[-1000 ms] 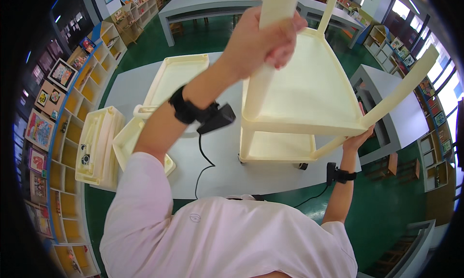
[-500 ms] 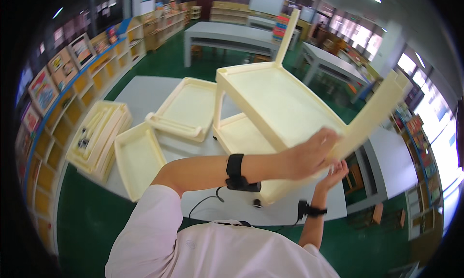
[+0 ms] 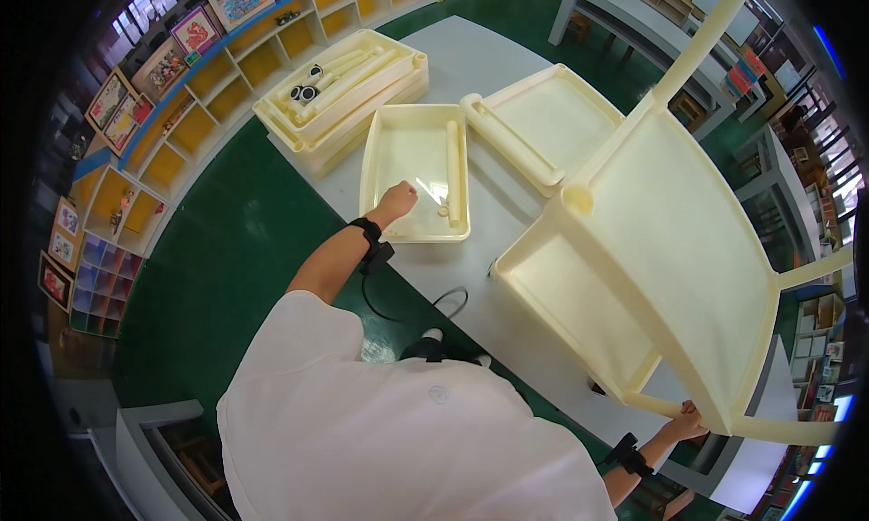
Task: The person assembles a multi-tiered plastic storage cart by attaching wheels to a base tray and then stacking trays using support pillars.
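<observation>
Head view: your right hand (image 3: 681, 424) grips the near rail of a cream plastic chair frame (image 3: 670, 249), tilted over the right end of the grey desk (image 3: 507, 313). Its far leg is cut off by the rim. Your left hand (image 3: 398, 198), arm extended, rests fisted in a shallow cream tray (image 3: 412, 154); whether the fingers hold anything cannot be told.

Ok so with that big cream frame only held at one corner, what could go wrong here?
The right hand alone grips a lower bar of the cream plastic frame, which rests on the grey table; it could tip or slide off the edge. The left hand is away, reaching into the shallow tray, so it could not steady the frame quickly. A black cable trails from the left wrist across the table edge and might snag.
</observation>
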A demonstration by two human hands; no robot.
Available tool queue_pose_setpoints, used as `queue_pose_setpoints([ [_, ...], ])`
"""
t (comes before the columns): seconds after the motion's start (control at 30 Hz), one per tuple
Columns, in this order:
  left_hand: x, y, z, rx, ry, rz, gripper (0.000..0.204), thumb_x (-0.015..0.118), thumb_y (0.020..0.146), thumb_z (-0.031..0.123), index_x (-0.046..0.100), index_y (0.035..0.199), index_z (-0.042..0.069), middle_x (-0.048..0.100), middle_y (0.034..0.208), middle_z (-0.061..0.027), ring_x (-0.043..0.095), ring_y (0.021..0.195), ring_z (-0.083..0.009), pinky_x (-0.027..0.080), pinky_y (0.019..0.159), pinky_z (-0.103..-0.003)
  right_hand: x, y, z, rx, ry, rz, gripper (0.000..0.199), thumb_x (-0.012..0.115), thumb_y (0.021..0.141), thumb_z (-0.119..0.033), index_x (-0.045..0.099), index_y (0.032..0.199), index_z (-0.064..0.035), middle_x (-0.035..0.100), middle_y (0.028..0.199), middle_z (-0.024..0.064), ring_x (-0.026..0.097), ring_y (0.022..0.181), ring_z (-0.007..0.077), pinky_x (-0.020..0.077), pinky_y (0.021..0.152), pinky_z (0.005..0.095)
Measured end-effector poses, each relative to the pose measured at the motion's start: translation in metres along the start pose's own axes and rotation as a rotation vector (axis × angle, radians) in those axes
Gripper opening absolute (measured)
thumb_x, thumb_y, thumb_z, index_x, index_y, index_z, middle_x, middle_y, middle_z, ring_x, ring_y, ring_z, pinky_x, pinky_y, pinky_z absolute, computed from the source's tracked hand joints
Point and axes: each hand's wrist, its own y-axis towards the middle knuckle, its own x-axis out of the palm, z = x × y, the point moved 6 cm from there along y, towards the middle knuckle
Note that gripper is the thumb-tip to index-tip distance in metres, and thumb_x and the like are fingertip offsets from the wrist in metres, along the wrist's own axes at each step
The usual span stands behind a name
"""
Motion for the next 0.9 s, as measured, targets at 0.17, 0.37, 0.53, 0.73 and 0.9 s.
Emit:
queue_pose_setpoints([
  [0.17,0.007,0.015,0.049,0.296,0.262,0.022,0.03,0.049,0.077,0.005,0.052,0.106,0.009,0.051,0.111,-0.0118,0.055,0.094,-0.0286,0.047,0.079,-0.038,-0.014,0.014,0.001,-0.039,-0.076,0.043,0.021,0.047,0.083,-0.009,0.049,0.063,-0.002,0.04,0.049,0.0012,0.033,0.041,0.008,0.0243,0.038,0.0224],
  [0.37,0.041,0.048,0.082,0.471,0.455,-0.112,0.029,0.049,0.077,0.005,0.056,0.104,0.016,0.047,0.115,-0.0031,0.051,0.1,-0.0251,0.047,0.08,-0.041,-0.009,0.007,-0.009,-0.073,-0.12,0.003,0.02,0.047,0.083,-0.009,0.049,0.064,-0.0022,0.04,0.049,0.0011,0.033,0.041,0.0076,0.0243,0.038,0.0222],
  [0.53,0.038,0.044,0.082,0.694,0.816,0.17,0.019,0.05,0.079,0.012,0.061,0.094,0.014,0.05,0.108,-0.0007,0.045,0.105,-0.0175,0.042,0.085,-0.042,-0.017,0.008,-0.016,-0.106,-0.16,0.0,0.02,0.046,0.083,-0.008,0.049,0.064,-0.0024,0.04,0.049,0.0009,0.033,0.041,0.0073,0.0242,0.038,0.0221],
  [0.73,-0.035,0.037,0.082,0.763,0.979,0.645,0.03,0.049,0.082,0.02,0.053,0.112,0.013,0.049,0.12,0.0001,0.044,0.112,-0.0154,0.033,0.093,-0.049,-0.002,0.009,-0.013,-0.134,-0.151,-0.055,0.02,0.046,0.083,-0.008,0.048,0.064,-0.0026,0.04,0.049,0.0008,0.033,0.041,0.0069,0.0242,0.038,0.0219],
  [0.9,-0.234,-0.024,0.19,0.788,-0.91,0.847,0.021,0.045,0.09,0.026,0.041,0.101,0.008,0.056,0.084,-0.0094,0.056,0.074,-0.0194,0.047,0.069,-0.037,-0.003,0.014,-0.018,-0.154,-0.151,-0.085,0.019,0.045,0.083,-0.008,0.048,0.064,-0.0028,0.04,0.049,0.0006,0.033,0.041,0.0066,0.0242,0.038,0.0218],
])
